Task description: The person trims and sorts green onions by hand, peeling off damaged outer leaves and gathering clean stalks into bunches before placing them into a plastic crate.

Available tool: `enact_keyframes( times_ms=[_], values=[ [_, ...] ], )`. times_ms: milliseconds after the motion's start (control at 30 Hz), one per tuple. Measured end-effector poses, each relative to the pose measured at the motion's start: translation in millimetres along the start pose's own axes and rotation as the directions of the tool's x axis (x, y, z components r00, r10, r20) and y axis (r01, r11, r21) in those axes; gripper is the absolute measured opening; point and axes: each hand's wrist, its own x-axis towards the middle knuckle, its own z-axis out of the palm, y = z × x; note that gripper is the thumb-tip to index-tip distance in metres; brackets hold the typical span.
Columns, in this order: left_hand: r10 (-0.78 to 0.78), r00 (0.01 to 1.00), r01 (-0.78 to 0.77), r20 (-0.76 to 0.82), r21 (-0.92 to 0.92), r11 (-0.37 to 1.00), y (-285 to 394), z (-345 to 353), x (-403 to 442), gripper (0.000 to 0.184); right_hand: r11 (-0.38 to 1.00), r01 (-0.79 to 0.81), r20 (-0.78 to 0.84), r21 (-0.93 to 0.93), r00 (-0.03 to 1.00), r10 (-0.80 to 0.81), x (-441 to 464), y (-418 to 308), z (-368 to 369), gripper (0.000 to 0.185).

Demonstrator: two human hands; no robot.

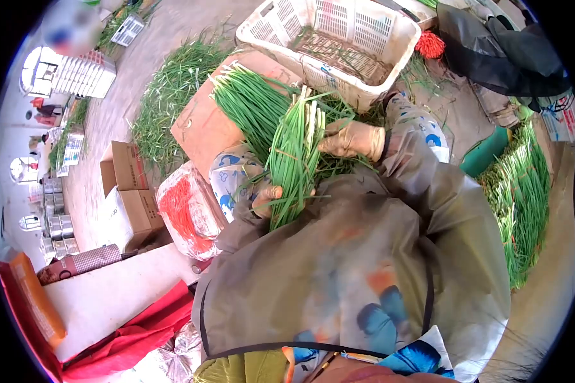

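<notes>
**Because it looks tender, the green bundle (292,166) calls for a light hold**

As the head view shows, it is between your knees (235,175), beside more stalks (249,105). Your left hand (265,202) wraps its leafy part; your right hand (351,139) touches its side near the pale ends (310,115), how tightly I cannot tell. Expect something light, bendy and easily bruised; hold the firmer pale ends.

Left hand (266,201) low, partly hidden; right hand (352,139) gloved, farther forward, fingers (329,144) pointing left; both arms (450,191) sleeved, bent.
</notes>
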Motion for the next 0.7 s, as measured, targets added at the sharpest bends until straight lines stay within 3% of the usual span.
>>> enact_keyframes(
  times_ms=[67, 133, 167, 200, 233, 267, 333, 367, 400, 433, 467, 533, 567, 600, 633, 667, 700],
  values=[
    [0.129, 0.991, -0.13, -0.037, -0.043, 0.991, -13, -3, -3, 0.082, 0.995, 0.102, -0.007, 0.019, 0.995, -0.101, -12, -15, -13, 0.015],
    [0.091, 0.996, -0.09, 0.0, -0.126, 0.988, -11, 15, -4, 0.083, 0.962, 0.194, -0.239, 0.19, 0.96, -0.147, -30, -38, -17, 0.021],
    [0.105, 0.994, -0.108, -0.033, -0.131, 0.985, -11, 17, -5, 0.082, 0.878, 0.349, -0.268, 0.328, 0.925, -0.268, -40, -43, -24, 0.018],
    [0.119, 0.99, -0.128, -0.07, -0.133, 0.983, -10, 16, -8, 0.082, 0.85, 0.385, -0.359, 0.359, 0.898, -0.255, -46, -51, -38, 0.014],
    [0.003, 0.996, -0.017, -0.084, -0.168, 0.986, -9, 8, -14, 0.08, 0.816, 0.462, -0.431, 0.347, 0.852, -0.299, -54, -55, -48, 0.012],
    [0.004, 0.996, -0.019, -0.088, -0.168, 0.986, -9, 3, -15, 0.08, 0.781, 0.549, -0.51, 0.299, 0.783, -0.355, -58, -57, -50, 0.012],
    [-0.013, 0.999, 0.018, -0.051, 0.089, 0.996, 0, 9, -12, 0.08, 0.699, 0.633, -0.475, 0.333, 0.753, -0.456, -56, -50, -72, 0.012],
    [0.03, 0.998, -0.019, -0.061, 0.169, 0.985, 3, 15, -10, 0.081, 0.637, 0.651, -0.549, 0.413, 0.736, -0.396, -60, -54, -82, 0.015],
    [0.033, 0.998, -0.022, -0.06, 0.168, 0.986, 1, 9, -11, 0.081, 0.568, 0.666, -0.611, 0.484, 0.721, -0.325, -65, -57, -94, 0.018],
    [0.044, 0.999, -0.041, -0.029, 0.103, 0.994, -5, 0, -14, 0.08, 0.44, 0.673, -0.439, 0.595, 0.73, -0.524, -69, -51, -122, 0.026],
    [0.056, 0.998, -0.056, 0.0, 0.038, 0.998, -9, -4, -17, 0.078, 0.402, 0.709, -0.416, 0.58, 0.682, -0.602, -77, -55, -133, 0.032],
    [0.133, 0.99, -0.132, -0.04, 0.032, 0.991, -10, -6, -20, 0.076, 0.719, 0.57, -0.41, 0.398, 0.811, -0.417, -79, -49, -167, 0.021],
    [0.106, 0.994, -0.105, 0.025, -0.056, 0.993, -11, -18, -22, 0.075, 0.935, 0.347, -0.533, 0.079, 0.807, -0.254, -72, -37, -174, 0.018],
    [0.088, 0.992, -0.074, 0.093, -0.141, 0.987, -10, -25, -23, 0.074, 0.903, -0.139, -0.625, -0.406, 0.764, -0.163, -61, -30, -153, 0.018],
    [0.113, 0.99, -0.1, 0.083, -0.144, 0.985, -4, -19, -20, 0.075, 0.518, -0.479, -0.63, -0.709, 0.759, -0.161, -52, -24, -127, 0.021],
    [0.108, 0.991, -0.095, 0.081, -0.141, 0.985, 2, -11, -19, 0.075, 0.276, -0.543, -0.592, -0.793, 0.793, -0.143, -45, -22, -101, 0.026],
    [0.108, 0.991, -0.095, 0.073, -0.158, 0.983, 8, -3, -16, 0.076, 0.243, -0.49, -0.536, -0.837, 0.824, -0.184, -36, -23, -81, 0.032]
  ],
)
